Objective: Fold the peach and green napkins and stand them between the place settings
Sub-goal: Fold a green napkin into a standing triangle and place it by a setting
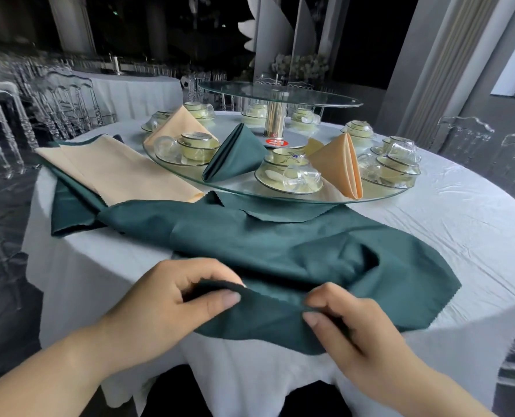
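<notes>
The round table in its white tablecloth [445,224] spreads out beyond both hands. Past it sits the glass turntable [241,192], straight ahead of the hands. Directly in front of them, and running away to the right, the unfolded green napkin [280,245] lies rumpled on the cloth, with its near edge lifted off the table.

The left hand [166,305] pinches that edge between thumb and fingers. The right hand [358,332], just beside it, pinches the same edge the same way. Well ahead and to the left of the left hand, a flat peach napkin [115,170] lies on more green cloth [70,212].

On the turntable, 3 folded napkins already stand between the place settings [289,176]: a peach one [175,124] far ahead on the left, a green one [235,155] in the middle, and a peach one [340,167] ahead of the right hand.

The step in hand looks like the first fold of this green napkin. Next, I judge, the hands must part along the edge, draw it taut and carry it over to meet the far edge squarely.
</notes>
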{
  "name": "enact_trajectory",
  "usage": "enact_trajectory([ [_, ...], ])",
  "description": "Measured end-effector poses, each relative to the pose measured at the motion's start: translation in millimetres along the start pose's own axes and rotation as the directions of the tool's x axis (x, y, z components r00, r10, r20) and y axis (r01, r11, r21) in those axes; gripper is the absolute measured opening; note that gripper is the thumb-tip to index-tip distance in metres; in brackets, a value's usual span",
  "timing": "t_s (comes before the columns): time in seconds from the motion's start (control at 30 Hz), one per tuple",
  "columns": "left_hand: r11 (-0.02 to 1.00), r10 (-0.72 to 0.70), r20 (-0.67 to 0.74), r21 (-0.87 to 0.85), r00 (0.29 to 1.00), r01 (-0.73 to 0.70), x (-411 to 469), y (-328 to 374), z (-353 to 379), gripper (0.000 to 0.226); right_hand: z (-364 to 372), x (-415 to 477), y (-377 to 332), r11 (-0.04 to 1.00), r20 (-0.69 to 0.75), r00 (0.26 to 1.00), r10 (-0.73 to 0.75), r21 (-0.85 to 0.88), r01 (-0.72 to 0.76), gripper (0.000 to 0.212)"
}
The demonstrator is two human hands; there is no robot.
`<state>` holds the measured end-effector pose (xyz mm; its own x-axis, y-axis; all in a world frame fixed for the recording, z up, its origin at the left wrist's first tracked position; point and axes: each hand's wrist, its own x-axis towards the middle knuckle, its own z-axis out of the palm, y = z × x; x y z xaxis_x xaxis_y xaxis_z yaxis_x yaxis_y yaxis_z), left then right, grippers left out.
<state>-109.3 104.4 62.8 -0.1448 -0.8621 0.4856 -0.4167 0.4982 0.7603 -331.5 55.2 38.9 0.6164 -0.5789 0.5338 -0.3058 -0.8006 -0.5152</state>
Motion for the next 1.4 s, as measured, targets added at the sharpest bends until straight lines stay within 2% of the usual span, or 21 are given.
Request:
enact_trajectory([
  [0.07, 0.999, 0.045, -0.047, -0.019, 0.998, -0.046, 7, 9, -2, 0.015, -10, 3, -11, 0.981, -0.022, 0.999, 0.042, 0.189, -0.037, 0.027],
  [0.13, 0.997, -0.006, -0.088, -0.072, 0.996, 0.0, 21, 16, -2, 0.014, -18, 11, -18, 0.943, -0.037, 0.993, 0.108, 0.321, -0.091, 0.039],
  [0.2, 0.983, -0.11, -0.065, -0.157, 0.992, 0.099, 41, 14, -3, 0.014, -25, 24, -20, 0.916, -0.057, 0.977, 0.206, 0.363, -0.172, 0.033],
  [0.23, 0.981, -0.137, -0.046, -0.147, 0.989, 0.129, 52, 10, -2, 0.025, -28, 32, -16, 0.92, -0.069, 0.965, 0.252, 0.325, -0.217, 0.026],
  [0.3, 0.985, -0.173, -0.053, -0.024, 0.984, 0.172, 76, -7, 0, 0.05, -33, 47, 0, 0.943, -0.093, 0.942, 0.321, 0.116, -0.31, 0.023],
  [0.37, 0.964, -0.264, -0.074, 0.021, 0.962, 0.266, 101, -31, 0, 0.045, -35, 61, 23, 0.905, -0.108, 0.918, 0.383, -0.155, -0.396, 0.023],
  [0.43, 0.931, -0.362, -0.001, 0.036, 0.932, 0.362, 124, -61, 1, 0.037, -35, 71, 49, 0.78, -0.147, 0.882, 0.447, -0.418, -0.465, 0.009],
  [0.5, 0.887, -0.423, 0.114, 0.256, 0.899, 0.384, 137, -91, 4, 0.025, -32, 75, 76, 0.634, -0.142, 0.863, 0.484, -0.623, -0.458, 0.017],
  [0.53, 0.858, -0.436, 0.161, 0.372, 0.885, 0.355, 143, -104, 6, 0.021, -31, 75, 88, 0.609, -0.108, 0.86, 0.498, -0.662, -0.436, 0.019],
  [0.57, 0.83, -0.451, 0.2, 0.452, 0.87, 0.327, 145, -113, 7, 0.026, -28, 74, 98, 0.615, -0.06, 0.859, 0.509, -0.672, -0.411, 0.02],
  [0.67, 0.766, -0.467, 0.256, 0.596, 0.846, 0.242, 146, -127, 12, 0.045, -23, 67, 114, 0.658, -0.001, 0.852, 0.524, -0.635, -0.405, 0.022],
  [0.77, 0.763, -0.404, 0.236, 0.62, 0.884, 0.184, 153, -132, 13, 0.036, -24, 63, 119, 0.707, -0.044, 0.874, 0.483, -0.569, -0.419, 0.004],
  [0.83, 0.749, -0.39, 0.23, 0.642, 0.892, 0.162, 158, -133, 13, 0.027, -25, 63, 120, 0.727, -0.057, 0.882, 0.468, -0.543, -0.421, 0.012],
  [0.93, 0.708, -0.362, 0.203, 0.695, 0.91, 0.127, 164, -132, 15, 0.014, -26, 64, 119, 0.745, -0.047, 0.895, 0.443, -0.536, -0.397, 0.012],
  [1.03, 0.637, -0.366, 0.184, 0.764, 0.912, 0.101, 175, -117, 9, 0.012, -30, 65, 116, 0.793, -0.056, 0.91, 0.411, -0.47, -0.387, 0.019],
  [1.1, 0.632, -0.358, 0.129, 0.763, 0.925, 0.138, 189, -100, 0, 0.011, -34, 65, 115, 0.818, -0.125, 0.896, 0.426, -0.368, -0.441, 0.031],
  [1.17, 0.684, -0.357, 0.072, 0.699, 0.931, 0.208, 209, -87, -7, 0.019, -37, 67, 115, 0.822, -0.195, 0.855, 0.48, -0.239, -0.517, 0.034],
  [1.27, 0.823, -0.445, 0.069, 0.425, 0.893, 0.377, 250, -80, -7, 0.023, -37, 75, 118, 0.814, -0.173, 0.815, 0.553, -0.096, -0.573, 0.029],
  [1.4, 0.868, -0.463, 0.003, 0.205, 0.886, 0.453, 299, -82, 6, 0.025, -40, 92, 131, 0.815, -0.206, 0.801, 0.562, -0.028, -0.579, 0.033],
])
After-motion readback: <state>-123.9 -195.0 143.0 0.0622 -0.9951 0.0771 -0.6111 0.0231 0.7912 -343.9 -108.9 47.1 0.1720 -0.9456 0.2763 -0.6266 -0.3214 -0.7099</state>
